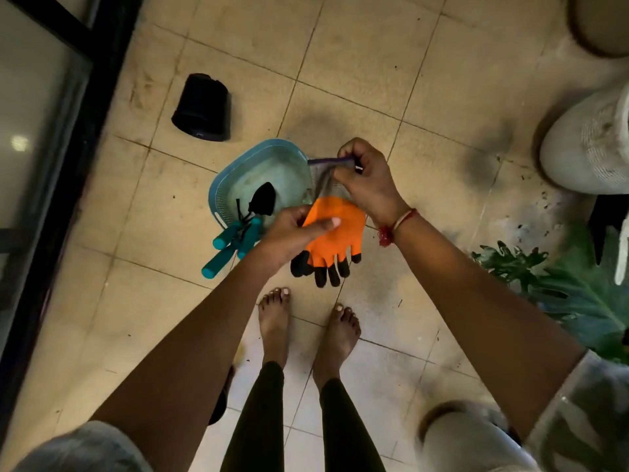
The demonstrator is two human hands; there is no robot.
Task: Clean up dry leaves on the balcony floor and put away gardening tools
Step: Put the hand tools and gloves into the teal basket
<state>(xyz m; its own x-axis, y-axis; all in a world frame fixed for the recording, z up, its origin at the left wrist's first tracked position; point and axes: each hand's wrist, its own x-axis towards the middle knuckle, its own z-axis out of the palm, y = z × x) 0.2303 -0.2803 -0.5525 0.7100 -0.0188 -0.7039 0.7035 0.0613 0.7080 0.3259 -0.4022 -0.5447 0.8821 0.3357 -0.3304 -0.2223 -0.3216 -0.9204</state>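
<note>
Above the balcony tiles, both hands gripped an orange gardening glove (335, 229).

Her right hand (366, 185) pinched the grey cuff while the left hand (292, 235) clasped the palm, black fingertips hanging down. Just beyond, a blue basket (238, 170) on the floor held teal-handled tools (238, 236); a black pot (203, 108) lay tipped nearby.

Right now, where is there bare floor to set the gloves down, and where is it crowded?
Bare tile lies between the black pot and the white planter, beyond the blue basket. More lies left of the basket toward the door frame. Crowded: the basket's near end, filled by teal-handled tools, and the right side by the plant.
</note>
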